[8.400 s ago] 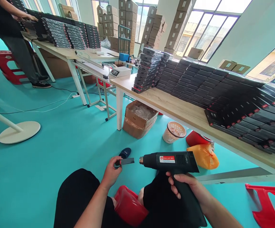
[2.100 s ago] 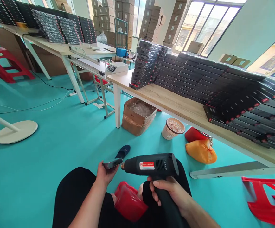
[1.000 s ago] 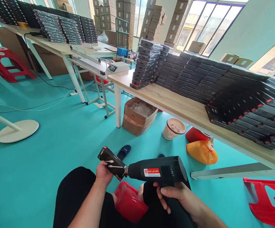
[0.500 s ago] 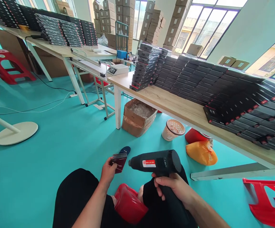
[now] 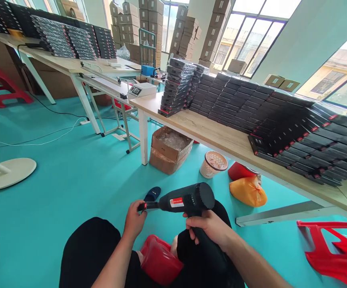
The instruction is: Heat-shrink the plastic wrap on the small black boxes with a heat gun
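The slim black box (image 5: 151, 205) is pinched at one end by the left hand (image 5: 134, 220), presumably for clearance from the heat gun (image 5: 188, 198), clasped by its handle in the right hand (image 5: 206, 225) and pointed boxward.

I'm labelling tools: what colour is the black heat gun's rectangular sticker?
Red and white; the sticker on the heat gun shows best in the head view.

I'm seeing teal floor (image 5: 71, 184) across lower L, wood-top table (image 5: 218, 130) running ctr to R, pale wall (image 5: 308, 44) upper R, bright window (image 5: 253, 38) up top, red stool (image 5: 335, 261) btm R.
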Demonstrator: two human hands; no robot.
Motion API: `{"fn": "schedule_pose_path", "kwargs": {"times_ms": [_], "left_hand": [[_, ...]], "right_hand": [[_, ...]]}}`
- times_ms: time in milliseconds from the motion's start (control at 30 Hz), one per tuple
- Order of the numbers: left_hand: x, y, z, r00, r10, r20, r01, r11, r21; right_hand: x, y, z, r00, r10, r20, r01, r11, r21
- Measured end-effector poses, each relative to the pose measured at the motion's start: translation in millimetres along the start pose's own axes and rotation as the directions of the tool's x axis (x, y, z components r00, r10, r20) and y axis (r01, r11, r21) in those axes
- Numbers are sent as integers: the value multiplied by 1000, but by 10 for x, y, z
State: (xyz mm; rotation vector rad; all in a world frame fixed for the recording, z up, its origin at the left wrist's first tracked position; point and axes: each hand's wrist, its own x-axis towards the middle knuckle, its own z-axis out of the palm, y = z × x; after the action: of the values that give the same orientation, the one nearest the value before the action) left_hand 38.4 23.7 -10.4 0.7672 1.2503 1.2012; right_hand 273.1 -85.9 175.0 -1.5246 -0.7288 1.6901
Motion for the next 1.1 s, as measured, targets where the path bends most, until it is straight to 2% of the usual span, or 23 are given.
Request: {"fn": "schedule_pose_path", "kwargs": {"times_ms": [100,233,333,500,600,733,867,1000,1100], "left_hand": [[7,6,9,998,-50,-24,48,995,-82],[10,15,20,999,-37,-17,37,999,1],[2,17,22,995,-101,6,101,993,-57],[5,-40,9,978,-205,50,206,978,-26],[29,-76,2,967,-248,58,253,962,-104],[55,-39,-7,935,-351,40,350,907,-232],[59,42,-22,904,-427,12,408,855,-320],[61,84,-24,883,-469,20,441,814,-378],[65,97,-23,874,-486,17,449,792,-415]], "right_hand": [[-42,23,-9,999,8,-41,-8,1000,-6],[-65,98,-38,1000,-17,-26,17,1000,-8],[-46,155,-109,998,-28,-58,29,999,21],[24,117,-177,996,-89,1,88,990,107],[72,54,-128,993,-109,51,103,987,120],[52,63,-26,985,-61,164,56,998,35],[-69,248,-15,972,3,233,22,994,-104],[-191,470,-80,982,51,182,-12,977,-212],[-284,535,-97,987,74,140,-55,989,-139]]}}
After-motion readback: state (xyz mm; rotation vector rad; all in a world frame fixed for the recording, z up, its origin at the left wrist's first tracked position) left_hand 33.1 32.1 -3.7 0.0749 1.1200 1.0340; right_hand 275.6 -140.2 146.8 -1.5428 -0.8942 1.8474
